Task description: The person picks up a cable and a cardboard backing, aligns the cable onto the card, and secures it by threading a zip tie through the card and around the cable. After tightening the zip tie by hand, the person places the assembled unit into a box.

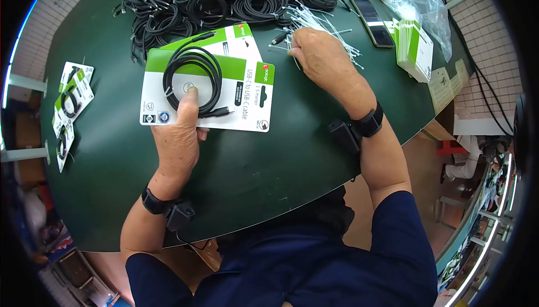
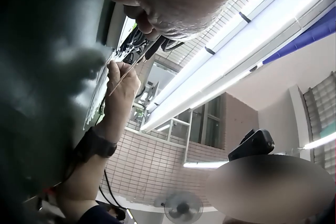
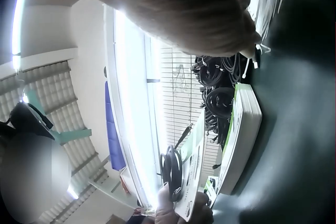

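A white-and-green blister card (image 1: pixel 230 105) marked "USB-C to USB-C cable" is held up by my left hand (image 1: pixel 178 136). My left thumb presses a black coiled cable (image 1: pixel 216 77) onto its front; the other fingers are mostly behind the card. The same coil (image 3: pixel 170 171) and left hand (image 3: pixel 165 211) show low in the right wrist view. My right hand (image 1: pixel 325 57) reaches down into a pile of white cable ties (image 1: pixel 311 18), fingers bent. In the left wrist view the right hand (image 2: pixel 122 85) has its fingertips at the ties; whether it grips one I cannot tell.
Many black coiled cables (image 1: pixel 208 7) heap along the table's far side. Behind the held card lie further cards (image 1: pixel 252 51). A phone (image 1: pixel 371 22), a card stack (image 1: pixel 414 51) and clear plastic bags (image 1: pixel 421 9) sit at right. Carded cables (image 1: pixel 70 105) lie at left on the green table (image 1: pixel 252 178).
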`<state>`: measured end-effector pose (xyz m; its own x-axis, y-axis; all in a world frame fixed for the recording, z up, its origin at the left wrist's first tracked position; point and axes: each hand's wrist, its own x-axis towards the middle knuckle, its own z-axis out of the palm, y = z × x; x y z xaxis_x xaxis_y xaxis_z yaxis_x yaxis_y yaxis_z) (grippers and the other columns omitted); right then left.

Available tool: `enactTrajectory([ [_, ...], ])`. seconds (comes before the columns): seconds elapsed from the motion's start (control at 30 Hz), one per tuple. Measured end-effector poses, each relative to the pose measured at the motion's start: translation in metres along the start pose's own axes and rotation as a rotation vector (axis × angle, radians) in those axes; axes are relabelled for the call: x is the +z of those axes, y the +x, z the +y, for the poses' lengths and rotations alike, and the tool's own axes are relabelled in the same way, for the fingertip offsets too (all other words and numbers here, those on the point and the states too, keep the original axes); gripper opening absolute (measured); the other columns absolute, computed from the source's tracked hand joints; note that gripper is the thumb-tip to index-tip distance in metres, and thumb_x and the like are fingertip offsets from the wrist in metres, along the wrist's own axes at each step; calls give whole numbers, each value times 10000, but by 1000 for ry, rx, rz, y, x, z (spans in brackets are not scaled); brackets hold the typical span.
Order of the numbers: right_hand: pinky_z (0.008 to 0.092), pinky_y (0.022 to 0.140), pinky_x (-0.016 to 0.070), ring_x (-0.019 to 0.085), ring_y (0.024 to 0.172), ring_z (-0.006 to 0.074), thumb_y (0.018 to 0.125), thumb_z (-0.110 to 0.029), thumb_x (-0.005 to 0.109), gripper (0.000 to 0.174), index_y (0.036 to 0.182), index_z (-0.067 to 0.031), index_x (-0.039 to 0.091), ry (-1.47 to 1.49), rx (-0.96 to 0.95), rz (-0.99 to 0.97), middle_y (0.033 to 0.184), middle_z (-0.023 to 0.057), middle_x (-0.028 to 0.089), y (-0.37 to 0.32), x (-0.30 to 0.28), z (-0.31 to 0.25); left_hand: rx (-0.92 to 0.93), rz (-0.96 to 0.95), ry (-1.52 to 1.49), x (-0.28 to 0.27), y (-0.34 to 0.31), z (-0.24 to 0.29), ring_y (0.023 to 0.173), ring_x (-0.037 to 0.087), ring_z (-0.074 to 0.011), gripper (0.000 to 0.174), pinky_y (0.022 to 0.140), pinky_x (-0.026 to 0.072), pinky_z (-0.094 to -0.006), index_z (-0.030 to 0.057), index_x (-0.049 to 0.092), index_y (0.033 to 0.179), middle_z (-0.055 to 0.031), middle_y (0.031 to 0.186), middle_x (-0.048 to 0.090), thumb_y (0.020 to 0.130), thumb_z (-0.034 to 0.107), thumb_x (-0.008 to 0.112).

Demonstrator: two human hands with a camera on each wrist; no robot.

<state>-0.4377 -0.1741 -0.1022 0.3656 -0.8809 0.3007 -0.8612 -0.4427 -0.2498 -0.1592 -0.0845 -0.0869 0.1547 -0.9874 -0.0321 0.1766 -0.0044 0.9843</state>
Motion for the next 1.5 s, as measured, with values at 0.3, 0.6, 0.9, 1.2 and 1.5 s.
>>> enactTrajectory([
  [0.3, 399, 730, 549, 674, 758, 323, 936, -135, 713, 153, 982, 10, 711, 194, -18, 152, 819, 149, 699, 2, -16, 0, 203, 11, 258, -8, -11, -15, 574, 602, -130, 372, 441, 480, -252, -33, 551, 1285, -110, 983, 682, 958, 78, 688],
  [0.6, 258, 639, 511, 612, 689, 110, 1019, -116, 661, 147, 1003, 22, 709, 796, 135, -18, 771, 46, 664, 2, -40, -29, 954, -517, 750, -19, -16, 8, 561, 596, -196, 340, 483, 459, -316, -64, 710, 1095, -74, 728, 633, 773, 24, 775],
  [0.9, 314, 648, 521, 622, 687, 170, 1040, -106, 621, 160, 1060, 32, 700, 628, -107, 21, 809, 81, 687, -1, -33, -37, 1184, -683, 742, -15, -25, 20, 600, 611, -177, 413, 504, 438, -301, -28, 735, 1109, -58, 741, 662, 739, 133, 819],
  [1.2, 360, 660, 528, 653, 714, 274, 1028, -77, 618, 146, 1079, 28, 707, 400, -202, 93, 879, 148, 693, 0, -25, -35, 1188, -669, 718, -16, -22, 15, 592, 595, -152, 395, 491, 419, -287, -26, 747, 1102, -48, 741, 655, 744, 127, 815],
  [1.5, 301, 639, 517, 663, 721, 190, 1008, -50, 658, 125, 1071, 30, 730, 427, -237, 175, 881, 100, 719, 1, -27, -37, 1186, -695, 713, -16, -22, 17, 583, 577, -149, 406, 486, 412, -287, -14, 756, 1089, -41, 732, 636, 723, 151, 820],
])
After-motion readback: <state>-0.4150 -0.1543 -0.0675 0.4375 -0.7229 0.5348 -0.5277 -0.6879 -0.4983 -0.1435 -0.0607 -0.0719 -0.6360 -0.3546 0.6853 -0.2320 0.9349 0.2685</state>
